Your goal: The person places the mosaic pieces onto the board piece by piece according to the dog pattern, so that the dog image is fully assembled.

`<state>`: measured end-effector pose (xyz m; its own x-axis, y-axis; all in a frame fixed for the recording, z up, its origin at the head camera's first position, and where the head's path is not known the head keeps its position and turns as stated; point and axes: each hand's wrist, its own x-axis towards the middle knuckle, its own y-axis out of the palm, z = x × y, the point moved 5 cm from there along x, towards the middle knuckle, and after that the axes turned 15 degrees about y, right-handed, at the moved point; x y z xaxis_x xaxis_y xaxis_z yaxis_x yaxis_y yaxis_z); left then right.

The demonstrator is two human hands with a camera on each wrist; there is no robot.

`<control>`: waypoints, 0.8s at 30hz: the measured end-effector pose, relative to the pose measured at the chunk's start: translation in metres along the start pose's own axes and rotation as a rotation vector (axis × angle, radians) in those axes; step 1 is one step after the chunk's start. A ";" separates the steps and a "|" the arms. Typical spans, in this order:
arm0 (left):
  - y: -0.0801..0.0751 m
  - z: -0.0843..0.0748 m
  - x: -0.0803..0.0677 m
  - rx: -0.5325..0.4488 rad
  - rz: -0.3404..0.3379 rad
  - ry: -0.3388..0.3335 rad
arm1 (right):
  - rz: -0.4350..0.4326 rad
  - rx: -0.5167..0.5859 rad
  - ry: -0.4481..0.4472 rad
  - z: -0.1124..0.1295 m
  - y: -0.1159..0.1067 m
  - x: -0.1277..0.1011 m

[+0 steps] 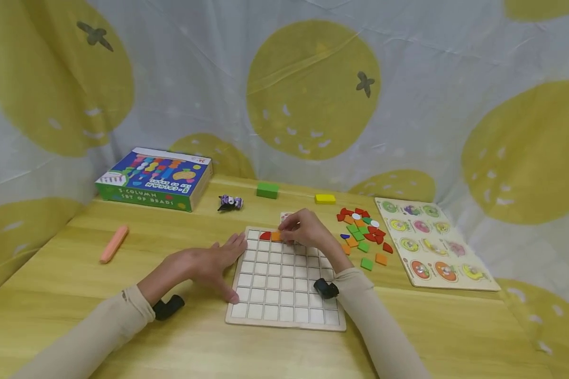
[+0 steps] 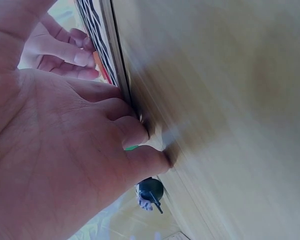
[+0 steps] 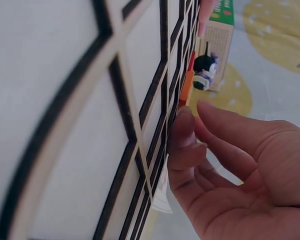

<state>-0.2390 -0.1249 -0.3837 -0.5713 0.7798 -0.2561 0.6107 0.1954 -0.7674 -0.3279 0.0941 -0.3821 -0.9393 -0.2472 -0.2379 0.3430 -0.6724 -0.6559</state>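
A wooden grid board lies on the table in front of me. In its top row sit a red tile and an orange tile. My right hand hovers over that row, its curved fingertips touching the orange tile. My left hand lies flat on the table, fingers spread against the board's left edge. A loose pile of red, orange, green and white tiles lies to the right of the board.
A fruit peg puzzle lies at the right, a bead-set box at the back left. A small black-and-purple toy, a green block, a yellow block and a pink piece lie about. A curtain hangs behind the table.
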 end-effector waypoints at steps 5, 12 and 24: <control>0.001 0.001 -0.002 0.001 -0.004 0.000 | 0.001 -0.041 -0.030 0.000 0.001 0.000; 0.001 0.001 0.002 0.000 -0.003 0.027 | 0.035 -0.094 -0.035 -0.004 0.001 -0.001; -0.002 0.001 0.001 0.007 0.002 0.001 | -0.021 -0.185 -0.089 0.004 0.002 0.000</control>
<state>-0.2412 -0.1252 -0.3835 -0.5700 0.7804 -0.2570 0.6077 0.1899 -0.7711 -0.3275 0.0903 -0.3808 -0.9396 -0.3006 -0.1635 0.3091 -0.5408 -0.7823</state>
